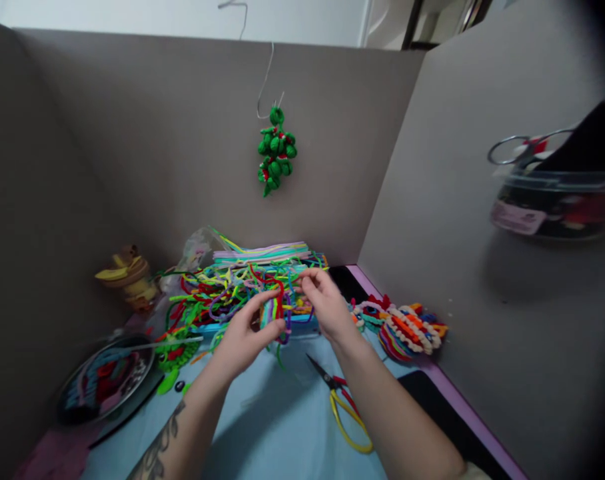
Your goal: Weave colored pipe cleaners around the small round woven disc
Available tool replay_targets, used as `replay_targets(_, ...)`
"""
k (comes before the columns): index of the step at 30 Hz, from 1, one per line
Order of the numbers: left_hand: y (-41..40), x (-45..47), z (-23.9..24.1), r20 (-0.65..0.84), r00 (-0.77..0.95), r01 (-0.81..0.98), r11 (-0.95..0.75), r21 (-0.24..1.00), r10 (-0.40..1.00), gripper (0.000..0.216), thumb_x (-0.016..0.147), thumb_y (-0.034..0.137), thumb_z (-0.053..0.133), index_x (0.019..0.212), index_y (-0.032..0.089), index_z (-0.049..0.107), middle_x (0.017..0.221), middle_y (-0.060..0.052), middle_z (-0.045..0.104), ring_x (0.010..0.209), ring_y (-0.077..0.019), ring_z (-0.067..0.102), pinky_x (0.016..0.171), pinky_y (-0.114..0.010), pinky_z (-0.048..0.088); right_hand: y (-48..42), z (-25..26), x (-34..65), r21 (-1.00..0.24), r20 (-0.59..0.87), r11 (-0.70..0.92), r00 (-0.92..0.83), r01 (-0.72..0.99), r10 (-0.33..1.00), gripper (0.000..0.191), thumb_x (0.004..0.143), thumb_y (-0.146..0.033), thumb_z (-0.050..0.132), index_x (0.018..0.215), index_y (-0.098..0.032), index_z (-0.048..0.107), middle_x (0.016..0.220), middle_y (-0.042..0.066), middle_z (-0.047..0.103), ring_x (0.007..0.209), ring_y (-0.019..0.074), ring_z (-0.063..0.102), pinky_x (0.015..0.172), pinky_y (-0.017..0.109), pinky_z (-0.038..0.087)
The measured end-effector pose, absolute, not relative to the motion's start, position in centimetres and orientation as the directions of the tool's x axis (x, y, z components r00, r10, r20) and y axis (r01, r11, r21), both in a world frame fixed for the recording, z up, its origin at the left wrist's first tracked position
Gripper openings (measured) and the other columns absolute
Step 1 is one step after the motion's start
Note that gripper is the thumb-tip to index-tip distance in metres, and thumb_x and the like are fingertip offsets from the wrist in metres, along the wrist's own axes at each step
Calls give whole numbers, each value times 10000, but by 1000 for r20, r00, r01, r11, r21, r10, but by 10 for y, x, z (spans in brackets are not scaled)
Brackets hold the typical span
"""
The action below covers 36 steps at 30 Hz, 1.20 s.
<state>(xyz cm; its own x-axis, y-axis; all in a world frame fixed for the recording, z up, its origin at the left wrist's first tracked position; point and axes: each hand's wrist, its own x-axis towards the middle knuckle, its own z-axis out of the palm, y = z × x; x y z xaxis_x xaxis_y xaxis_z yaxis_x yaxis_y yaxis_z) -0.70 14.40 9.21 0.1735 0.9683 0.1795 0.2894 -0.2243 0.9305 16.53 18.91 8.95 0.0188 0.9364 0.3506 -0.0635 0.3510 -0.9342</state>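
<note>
My left hand [250, 333] is closed on a small striped bundle of pipe cleaners [271, 312], with rainbow colours side by side and a red strand along its right edge. Thumb and fingers grip it from the left. Just to the right, my right hand [322, 297] has its thumb and fingertips pinched together; whatever is between them is too small to make out. Right behind both hands spreads a tangled pile of loose pipe cleaners [232, 287] in many colours. Scissors with yellow and red handles [350, 423] lie on the blue surface below my right forearm.
Grey panels [182, 133] enclose the table. A green pipe-cleaner ornament [276, 153] hangs from a wire hook. A round dish [150, 357] stands left, near a flowerpot-like holder [137, 283]. Finished-looking colourful pieces [412, 330] lie right, below a wall-mounted clear container [557, 207].
</note>
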Motion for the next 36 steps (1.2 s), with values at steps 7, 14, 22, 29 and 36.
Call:
replay_targets(7,142,-25,95,-4,414,-56,30,998,910,575,703,444,739,1224,256,585,1044,-43,631,829,-179,574,703,-270,458,196,95,191,-589,684,699,-211,406,698,404,811,-106,530,1187,-240,588,935,42,530,853,178,535,787,321,452)
replay_targets(14,137,-30,100,58,474,-169,27,985,879,583,609,496,790,1123,248,672,1090,-60,637,887,-210,591,713,-274,475,200,86,187,-534,643,787,-455,310,616,262,800,-44,526,912,-200,704,843,40,556,805,161,555,715,287,453)
replay_targets(22,146,-38,99,24,354,42,-41,998,935,577,697,439,733,1224,251,593,1092,-60,650,817,-191,614,667,-281,507,188,100,188,-720,629,660,-200,213,751,145,834,-267,612,754,-193,706,816,34,521,749,147,523,655,272,439)
replay_targets(29,145,-28,103,161,364,394,-309,865,917,509,798,396,635,1285,268,552,1249,-61,615,915,-221,648,782,-334,540,176,104,168,-926,287,276,-5,-257,958,227,683,-352,737,824,-197,648,666,-8,620,564,134,574,545,267,479)
replay_targets(36,145,-26,102,346,418,507,-532,678,840,496,815,376,628,1290,263,541,1271,-63,609,1131,-244,584,995,-375,447,179,104,166,-958,153,117,-121,-263,981,275,577,-258,772,739,-187,560,547,-72,552,448,67,458,449,186,344)
